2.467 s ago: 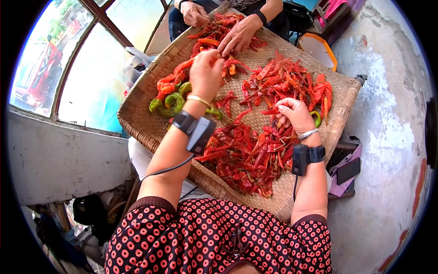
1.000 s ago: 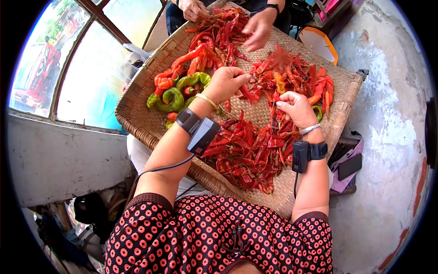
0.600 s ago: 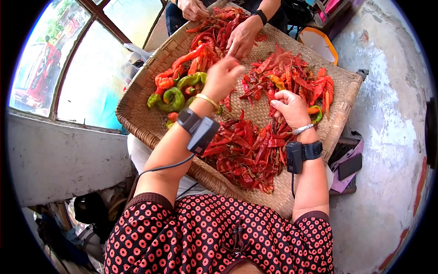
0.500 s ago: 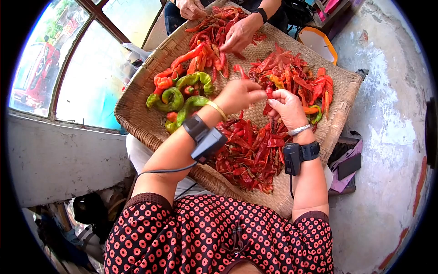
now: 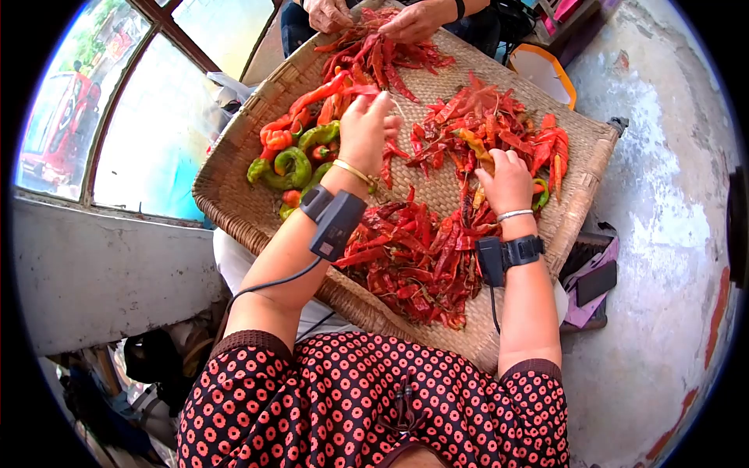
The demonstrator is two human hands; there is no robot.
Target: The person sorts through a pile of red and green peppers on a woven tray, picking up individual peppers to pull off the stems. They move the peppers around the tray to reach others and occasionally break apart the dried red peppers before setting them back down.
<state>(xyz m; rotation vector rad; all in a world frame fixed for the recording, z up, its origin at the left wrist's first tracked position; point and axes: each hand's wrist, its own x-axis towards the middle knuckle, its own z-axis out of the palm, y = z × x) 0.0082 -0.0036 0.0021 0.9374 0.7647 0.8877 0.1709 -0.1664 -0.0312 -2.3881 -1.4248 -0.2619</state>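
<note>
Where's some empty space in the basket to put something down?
In the basket, bare weave shows between the near red heap and right red heap, and between that and the far heap. Crowded: the left side, with green peppers, and the far corner, with another person's hands.

glossy peppers [image 5: 425, 253], rough woven tray [image 5: 225, 187]

Seemingly a worn household room; peeling wall [image 5: 655, 234]; paned window [image 5: 152, 132]; jumbled belongings [image 5: 152, 363].

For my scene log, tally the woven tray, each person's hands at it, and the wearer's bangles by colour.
Woven tray: 1
Wearer's left hand and right hand: 2
Other person's hands: 2
Gold bangle: 1
Silver bangle: 1
Total: 7
</note>
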